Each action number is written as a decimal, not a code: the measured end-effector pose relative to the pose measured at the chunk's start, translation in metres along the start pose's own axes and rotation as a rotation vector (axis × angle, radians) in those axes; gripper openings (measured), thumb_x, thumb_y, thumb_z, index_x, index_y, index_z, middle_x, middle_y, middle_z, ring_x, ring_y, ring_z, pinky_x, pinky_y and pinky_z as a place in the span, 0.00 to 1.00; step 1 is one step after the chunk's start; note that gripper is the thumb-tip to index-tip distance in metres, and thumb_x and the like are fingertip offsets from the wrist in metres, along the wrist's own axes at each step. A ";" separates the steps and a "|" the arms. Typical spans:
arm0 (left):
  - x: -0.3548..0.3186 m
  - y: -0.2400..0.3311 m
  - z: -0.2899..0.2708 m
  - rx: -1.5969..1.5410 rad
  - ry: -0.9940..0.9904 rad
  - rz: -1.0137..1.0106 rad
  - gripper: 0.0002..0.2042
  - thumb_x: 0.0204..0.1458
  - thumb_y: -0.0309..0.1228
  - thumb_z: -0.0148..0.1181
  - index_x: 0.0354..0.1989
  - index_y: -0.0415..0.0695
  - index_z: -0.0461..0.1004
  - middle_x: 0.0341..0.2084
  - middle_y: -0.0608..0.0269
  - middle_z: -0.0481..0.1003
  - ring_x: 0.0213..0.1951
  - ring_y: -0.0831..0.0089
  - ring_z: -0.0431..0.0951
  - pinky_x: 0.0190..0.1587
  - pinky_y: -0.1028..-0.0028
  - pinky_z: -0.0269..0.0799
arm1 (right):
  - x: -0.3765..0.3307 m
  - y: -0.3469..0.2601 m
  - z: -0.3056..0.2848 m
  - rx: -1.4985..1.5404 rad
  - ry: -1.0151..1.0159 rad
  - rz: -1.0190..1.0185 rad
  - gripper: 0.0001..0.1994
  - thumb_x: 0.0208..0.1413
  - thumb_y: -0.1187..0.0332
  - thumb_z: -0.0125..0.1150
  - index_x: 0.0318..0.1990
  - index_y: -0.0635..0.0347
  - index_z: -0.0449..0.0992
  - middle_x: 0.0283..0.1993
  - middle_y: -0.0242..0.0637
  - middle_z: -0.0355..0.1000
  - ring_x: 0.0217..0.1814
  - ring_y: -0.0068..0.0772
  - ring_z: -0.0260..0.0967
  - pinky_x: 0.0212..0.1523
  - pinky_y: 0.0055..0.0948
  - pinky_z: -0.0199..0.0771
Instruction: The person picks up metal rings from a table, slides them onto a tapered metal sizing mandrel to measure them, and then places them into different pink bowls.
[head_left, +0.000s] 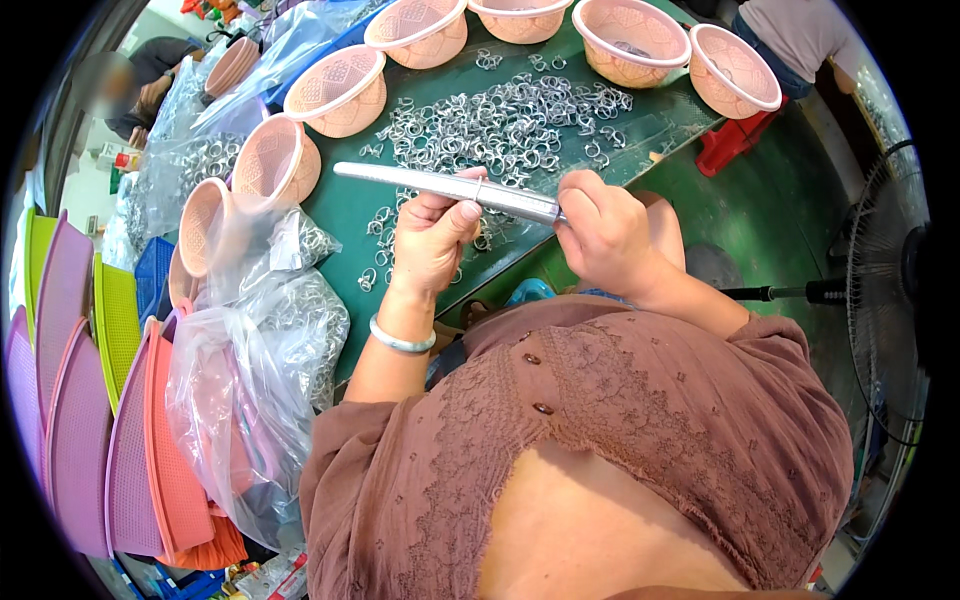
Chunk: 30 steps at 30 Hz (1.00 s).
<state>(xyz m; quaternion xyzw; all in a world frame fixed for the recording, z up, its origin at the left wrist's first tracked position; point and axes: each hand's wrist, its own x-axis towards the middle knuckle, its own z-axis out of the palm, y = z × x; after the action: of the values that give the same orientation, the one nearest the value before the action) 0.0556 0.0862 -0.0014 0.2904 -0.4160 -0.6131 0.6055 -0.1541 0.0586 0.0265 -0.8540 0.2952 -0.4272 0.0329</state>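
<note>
A tapered silver ring mandrel (385,175) lies almost level in front of me, its thin end to the left. My right hand (608,235) is closed round its thick end. Around the shaft sits a thin silver ring (479,187), pinched between the thumb and fingers of my left hand (432,238). The left wrist wears a pale bangle. Just beyond my hands, a wide heap of small silver rings (490,125) spreads over the green table (505,262); some rings lie loose near my left hand.
Pink baskets line the far and left table edges; one basket (630,45) holds a few rings. Clear bags of rings (290,340) stand at the left, beside stacked purple baskets (75,440). A fan (885,270) and a red stool (735,140) are at the right. Other people sit farther off.
</note>
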 end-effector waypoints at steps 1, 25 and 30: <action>0.000 0.001 0.001 0.012 0.006 0.006 0.19 0.50 0.27 0.59 0.50 0.36 0.68 0.34 0.61 0.73 0.19 0.84 0.60 0.23 0.82 0.55 | 0.000 0.000 0.001 -0.013 0.013 -0.017 0.08 0.36 0.76 0.59 0.24 0.58 0.65 0.29 0.35 0.64 0.22 0.37 0.64 0.22 0.31 0.64; 0.044 0.001 0.061 0.113 -0.008 -0.049 0.15 0.50 0.25 0.56 0.46 0.34 0.68 0.32 0.58 0.73 0.20 0.85 0.59 0.23 0.83 0.54 | -0.023 0.033 -0.034 0.025 0.171 0.130 0.09 0.36 0.77 0.59 0.26 0.61 0.65 0.31 0.37 0.64 0.21 0.39 0.64 0.22 0.32 0.64; 0.120 0.018 0.079 -0.073 0.162 0.010 0.09 0.56 0.29 0.51 0.42 0.39 0.70 0.27 0.65 0.72 0.16 0.86 0.56 0.18 0.85 0.52 | -0.060 0.064 -0.063 0.351 0.111 0.461 0.08 0.40 0.78 0.60 0.27 0.63 0.67 0.27 0.39 0.64 0.24 0.35 0.63 0.24 0.29 0.62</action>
<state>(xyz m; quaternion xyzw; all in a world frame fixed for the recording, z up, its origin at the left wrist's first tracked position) -0.0151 -0.0177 0.0702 0.3147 -0.3442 -0.5993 0.6506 -0.2597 0.0497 0.0046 -0.7210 0.4045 -0.4989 0.2600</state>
